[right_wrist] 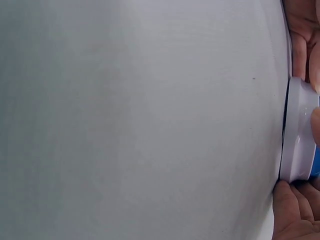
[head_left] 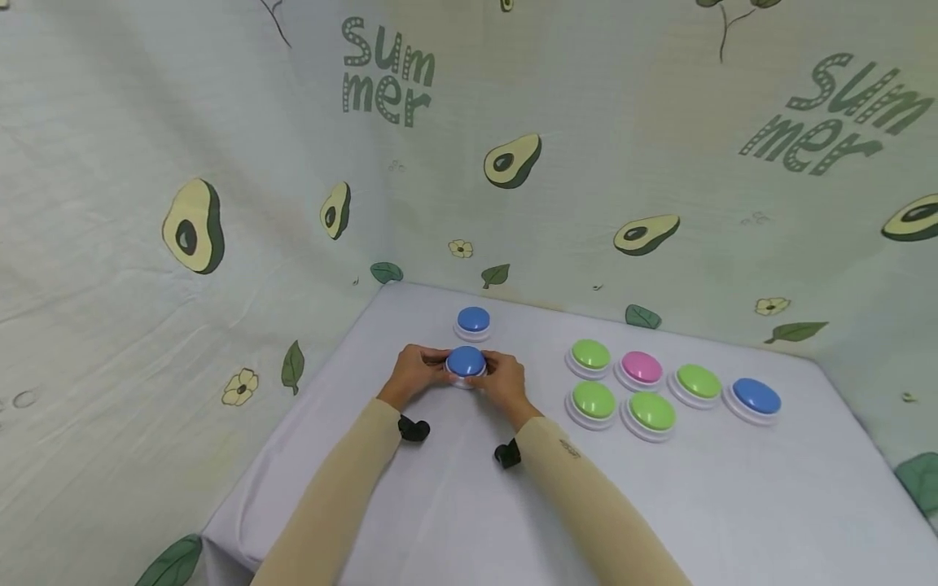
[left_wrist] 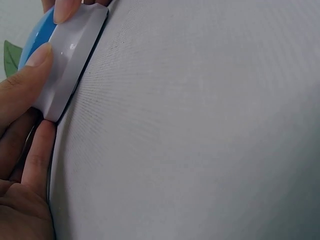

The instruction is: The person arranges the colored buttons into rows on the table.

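A round push button with a blue dome and white base (head_left: 466,360) is held between both hands, low at the white-covered table. My left hand (head_left: 419,374) grips its left side, and the thumb (left_wrist: 30,75) presses against the white base in the left wrist view. On the opposite side my right hand (head_left: 506,381) pinches the rim. In the right wrist view the white base (right_wrist: 297,135) stands between the right hand (right_wrist: 295,212) below and the left hand (right_wrist: 302,30) above. Just behind it sits another blue button (head_left: 473,320).
To the right stands a group of similar buttons: several green ones, such as a green button (head_left: 594,400), a pink button (head_left: 642,367) and a blue button (head_left: 756,396). A patterned cloth (head_left: 557,220) hangs behind and to the left of the table (head_left: 696,505).
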Demonstrator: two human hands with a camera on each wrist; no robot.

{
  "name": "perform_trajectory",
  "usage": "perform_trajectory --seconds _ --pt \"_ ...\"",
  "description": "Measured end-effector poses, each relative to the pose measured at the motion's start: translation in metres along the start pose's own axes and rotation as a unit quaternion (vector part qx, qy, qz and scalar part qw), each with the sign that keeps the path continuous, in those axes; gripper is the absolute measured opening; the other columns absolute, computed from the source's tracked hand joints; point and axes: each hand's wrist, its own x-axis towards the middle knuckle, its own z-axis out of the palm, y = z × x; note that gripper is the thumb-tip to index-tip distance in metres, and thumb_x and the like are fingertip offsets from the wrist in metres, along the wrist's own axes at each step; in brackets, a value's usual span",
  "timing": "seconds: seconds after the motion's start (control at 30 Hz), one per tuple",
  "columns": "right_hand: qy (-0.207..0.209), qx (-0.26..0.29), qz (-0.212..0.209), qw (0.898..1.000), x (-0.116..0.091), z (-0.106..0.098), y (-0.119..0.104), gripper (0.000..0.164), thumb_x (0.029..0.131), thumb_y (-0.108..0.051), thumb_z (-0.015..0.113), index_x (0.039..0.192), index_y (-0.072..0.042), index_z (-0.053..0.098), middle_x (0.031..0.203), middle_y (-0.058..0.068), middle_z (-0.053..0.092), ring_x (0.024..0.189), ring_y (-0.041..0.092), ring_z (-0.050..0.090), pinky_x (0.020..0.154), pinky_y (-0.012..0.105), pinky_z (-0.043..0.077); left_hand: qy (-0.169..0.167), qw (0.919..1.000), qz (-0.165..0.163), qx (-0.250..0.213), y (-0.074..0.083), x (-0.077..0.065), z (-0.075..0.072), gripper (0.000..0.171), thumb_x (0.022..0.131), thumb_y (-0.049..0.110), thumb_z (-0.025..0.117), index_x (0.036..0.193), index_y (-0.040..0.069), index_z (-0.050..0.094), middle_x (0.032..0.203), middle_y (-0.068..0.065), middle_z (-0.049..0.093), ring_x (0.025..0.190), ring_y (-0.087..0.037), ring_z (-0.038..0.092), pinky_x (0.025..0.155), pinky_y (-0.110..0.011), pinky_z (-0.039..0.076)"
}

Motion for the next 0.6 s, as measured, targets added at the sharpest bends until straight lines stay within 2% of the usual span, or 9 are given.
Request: perform_trajectory --seconds 0.13,0.3,0.4,0.6 --pt "0.006 0.0 0.005 1.0 -0.001 -0.002 0.001 0.064 0.082 -0.007 0.09 0.138 0.007 0.063 0.136 0.023 0.066 0.129 0.035 0.064 0.111 0.046 0.051 0.008 0.9997 -0.006 -0.021 0.003 -0.003 0.002 0.048 0.072 0.003 0.097 0.117 0.004 0.08 0.116 -0.013 0.077 0.115 -0.026 0.072 0.103 -0.038 0.057" --pt "0.007 -0.006 0.004 1.0 -0.002 -0.002 0.003 0.064 0.082 -0.01 0.091 0.138 0.005 0.064 0.135 0.02 0.068 0.129 0.033 0.064 0.113 0.045 0.049 0.031 0.9993 -0.014 -0.014 0.002 -0.005 0.006 0.046 0.07 0.003 0.098 0.113 0.004 0.081 0.11 -0.013 0.078 0.112 -0.025 0.074 0.105 -0.04 0.056" --pt "0.009 -0.003 0.006 1.0 -0.003 -0.002 0.004 0.064 0.082 -0.009 0.091 0.138 0.005 0.065 0.135 0.019 0.068 0.129 0.031 0.064 0.113 0.044 0.049 0.04 0.9989 -0.022 -0.011 0.002 -0.007 0.008 0.045 0.071 0.004 0.098 0.112 0.004 0.081 0.11 -0.014 0.078 0.11 -0.024 0.074 0.103 -0.039 0.057" --pt "0.013 0.022 0.014 1.0 -0.005 -0.009 0.004 0.064 0.08 -0.005 0.091 0.138 0.006 0.064 0.135 0.02 0.067 0.128 0.032 0.065 0.111 0.043 0.051 0.048 0.9986 -0.013 -0.018 0.006 -0.011 0.016 0.046 0.072 0.003 0.097 0.114 0.003 0.08 0.115 -0.015 0.077 0.111 -0.026 0.074 0.099 -0.036 0.059"
